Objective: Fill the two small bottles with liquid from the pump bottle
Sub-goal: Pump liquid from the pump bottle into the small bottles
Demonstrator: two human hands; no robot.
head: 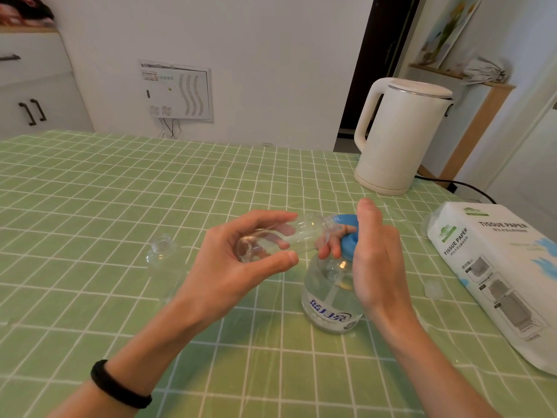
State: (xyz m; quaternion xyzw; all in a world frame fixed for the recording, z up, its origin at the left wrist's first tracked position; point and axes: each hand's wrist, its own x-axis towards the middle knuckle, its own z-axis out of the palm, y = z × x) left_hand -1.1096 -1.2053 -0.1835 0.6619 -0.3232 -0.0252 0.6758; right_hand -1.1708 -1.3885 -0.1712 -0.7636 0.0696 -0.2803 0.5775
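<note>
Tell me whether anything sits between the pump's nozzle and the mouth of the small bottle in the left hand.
Nothing visible does. The left hand holds the small bottle on its side, mouth right at the blue nozzle. The right hand grips the pump head, its fingers curled under the nozzle, not across the opening.

Clear glossy plastic pump bottle (330, 297), matt white kettle (398, 137).
</note>
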